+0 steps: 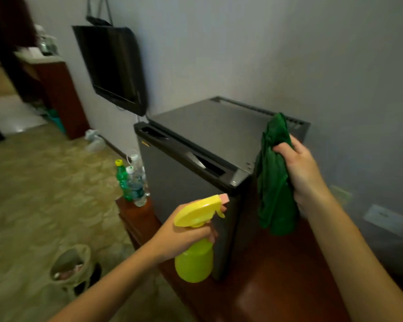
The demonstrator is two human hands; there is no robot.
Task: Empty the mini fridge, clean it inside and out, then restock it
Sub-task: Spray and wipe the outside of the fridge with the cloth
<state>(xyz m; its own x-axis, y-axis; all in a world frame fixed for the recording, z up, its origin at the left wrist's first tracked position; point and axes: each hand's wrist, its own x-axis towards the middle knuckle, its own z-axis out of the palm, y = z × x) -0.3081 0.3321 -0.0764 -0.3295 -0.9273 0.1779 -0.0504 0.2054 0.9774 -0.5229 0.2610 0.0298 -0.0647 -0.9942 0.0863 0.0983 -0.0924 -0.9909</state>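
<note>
Left hand: the left hand (184,238) is wrapped around the neck of a yellow spray bottle (193,266), with a finger at the trigger. The nozzle points at the near corner of the fridge.
Right hand: the right hand (303,175) clutches a bunched green cloth (272,187), which hangs against the fridge's right side just below the top edge.
Mini fridge: the dark grey mini fridge (207,126) stands on a reddish wooden cabinet (277,287) against the wall, with its door closed.
Removed items: several drink bottles (132,182) stand together on the cabinet just left of the fridge, outside it.
Nearby: a lined waste bin (70,263) sits on the carpet below the left arm.
Done so far: emptying looks finished, judging by the bottles set outside.
In hand: wiping the outside appears to be the current step, with spray and cloth both held at the casing.
Unknown: the closed door hides the interior, so whether it is clean cannot be told.
Left to do: restocking the bottles, at least.
</note>
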